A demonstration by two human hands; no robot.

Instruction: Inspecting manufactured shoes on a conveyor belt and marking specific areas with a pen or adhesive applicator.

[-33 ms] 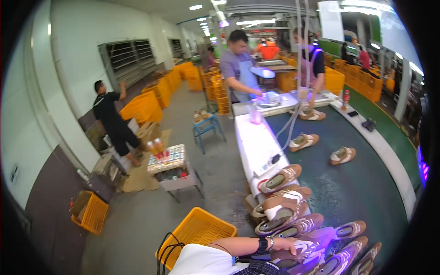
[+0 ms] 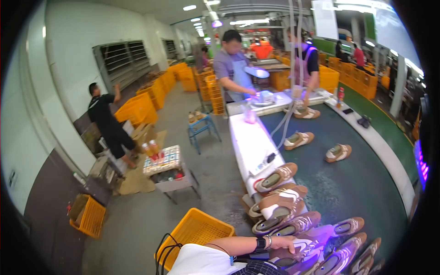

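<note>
My left hand [image 2: 282,243], with a dark watch and bracelet at the wrist, reaches in from the lower edge. Its fingers are closed over a brown and white sneaker [image 2: 302,247] under purple light. More brown sneakers with pale laces crowd around it, including one sneaker [image 2: 341,256] to its right and a stacked sneaker [image 2: 282,206] beyond it on the white ledge [image 2: 250,140]. Another sneaker [image 2: 348,226] lies on the dark green belt [image 2: 362,183]. My right hand is out of view.
A yellow crate [image 2: 199,227] stands left of my arm. Hanging cables [image 2: 286,123] cross above the belt. Two people work at its far end; one person [image 2: 107,121] stands by the left wall. A small table [image 2: 162,162] with bottles and a blue stool [image 2: 200,128] stand on the floor.
The whole view has shifted slightly, so the background sits a little further left. My left hand stays on the same sneaker.
</note>
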